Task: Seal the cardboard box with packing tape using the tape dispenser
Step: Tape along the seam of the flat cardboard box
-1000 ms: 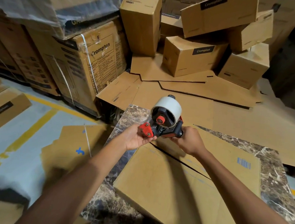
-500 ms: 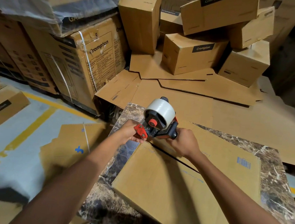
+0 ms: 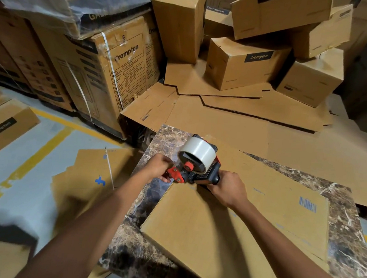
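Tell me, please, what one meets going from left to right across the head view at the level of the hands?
Yellow floor line → flat cardboard with blue mark → left hand → tape dispenser → right hand → barcode on the box.

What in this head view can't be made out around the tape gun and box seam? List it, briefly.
- Tape end and blade: hidden under the red-and-black tape dispenser and the left hand.
- Dispenser handle: wrapped by the right hand.
- Seam of the flat brown cardboard box: near stretch covered by the right forearm and its shadow.
- Blue barcode label: too small to read.
- Near box corner: cut off by the bottom edge.
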